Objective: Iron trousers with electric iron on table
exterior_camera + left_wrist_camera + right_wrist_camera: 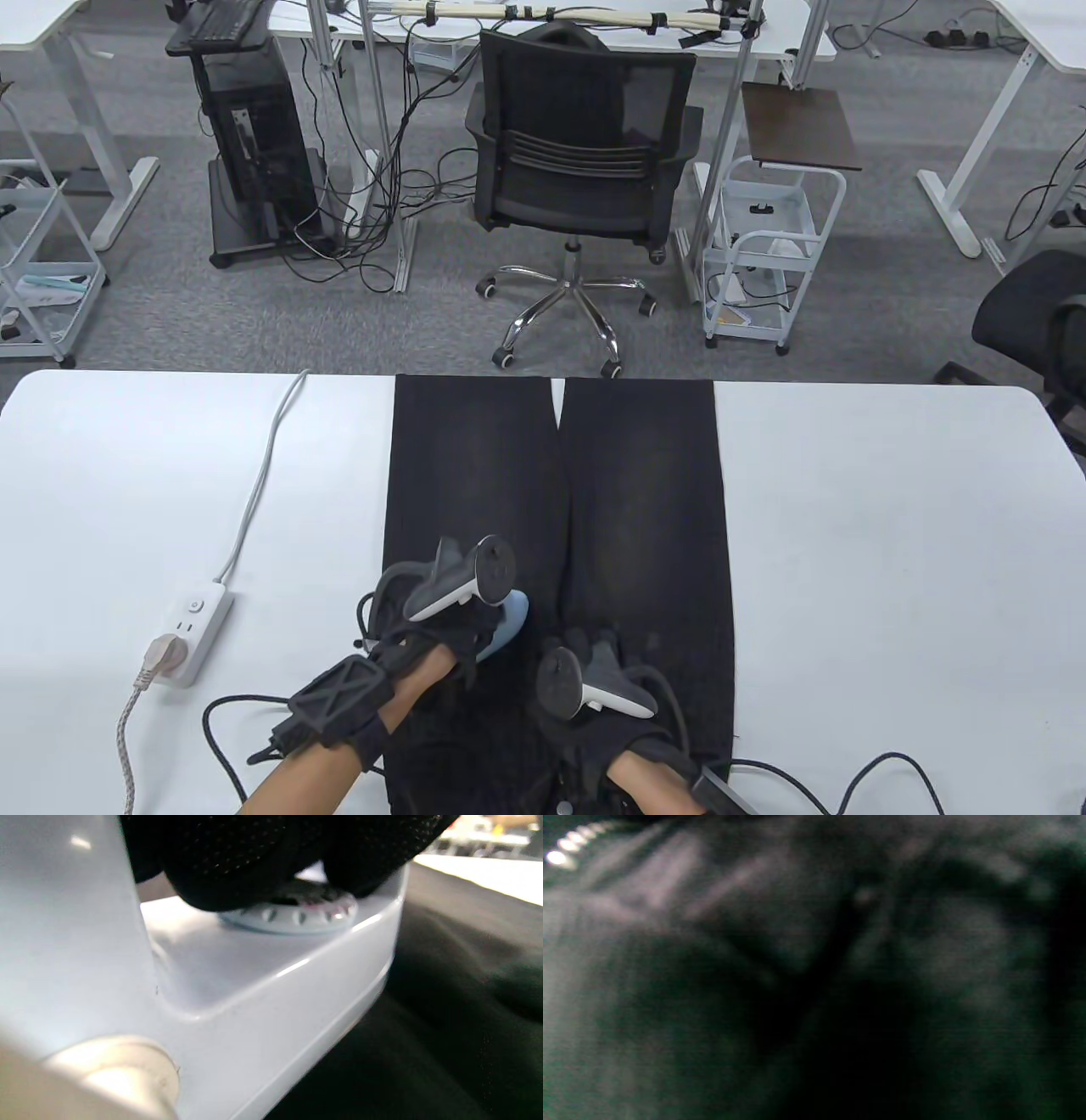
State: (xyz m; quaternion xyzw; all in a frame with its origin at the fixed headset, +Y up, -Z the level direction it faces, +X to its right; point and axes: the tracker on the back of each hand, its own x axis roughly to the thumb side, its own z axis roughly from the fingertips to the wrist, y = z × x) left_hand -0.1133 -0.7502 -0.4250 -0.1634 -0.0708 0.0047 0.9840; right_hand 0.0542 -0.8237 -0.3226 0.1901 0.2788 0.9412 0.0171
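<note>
White and wide, the bench (891,552) carries black denim trousers (645,509) laid flat, legs pointing away from the person. On their left leg sits a pale blue plastic electric iron (509,624), the left hand (441,624) curled round its handle; the right hand (607,705) presses flat just beside it. Likely hefty, the iron should glide; soft cloth bunches unless pinned.

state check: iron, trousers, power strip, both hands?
iron: sole down on the trousers, held by the left hand
trousers: laid flat on the table, legs pointing away
power strip: one plug in
left hand: grips the iron, fingers over its dial
right hand: rests on the trousers; finger pose unclear
</note>
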